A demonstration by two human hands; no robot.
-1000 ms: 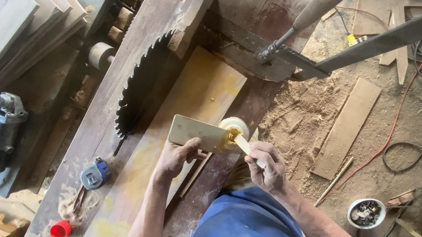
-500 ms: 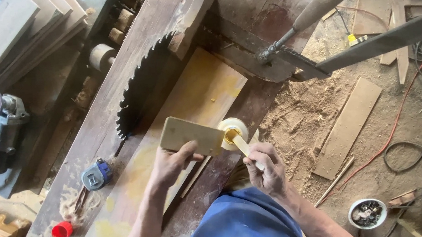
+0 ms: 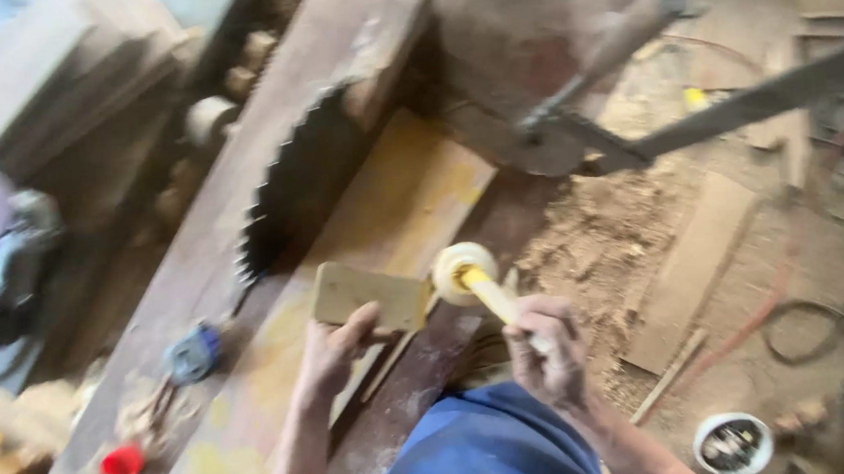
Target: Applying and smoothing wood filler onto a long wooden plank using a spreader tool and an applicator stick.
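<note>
Down at the near edge of the table [image 3: 241, 231], the left hand [image 3: 336, 349] is gripping a small flat block of pale wood [image 3: 366, 294], fingers curled under its near edge and thumb against its underside, holding it just above the yellowish board [image 3: 409, 198] that is lying along the table. The right hand [image 3: 549, 347] is closing around the yellow handle of a stick tool [image 3: 487, 297], whose tip is sitting inside a small round white tub [image 3: 463, 267]. That tub is hanging just beside the right end of the block, over the table's near edge. A large toothed saw blade [image 3: 302, 181] is standing up out of the table, close beyond the block. Farther toward the table's left end, a blue tape measure [image 3: 193, 353] and a red cap [image 3: 121, 465] are lying among wood shavings. Sawdust is covering the floor [image 3: 623, 241] to the right, where a white bowl [image 3: 731, 443] is sitting. Everything is looking blurred.
</note>
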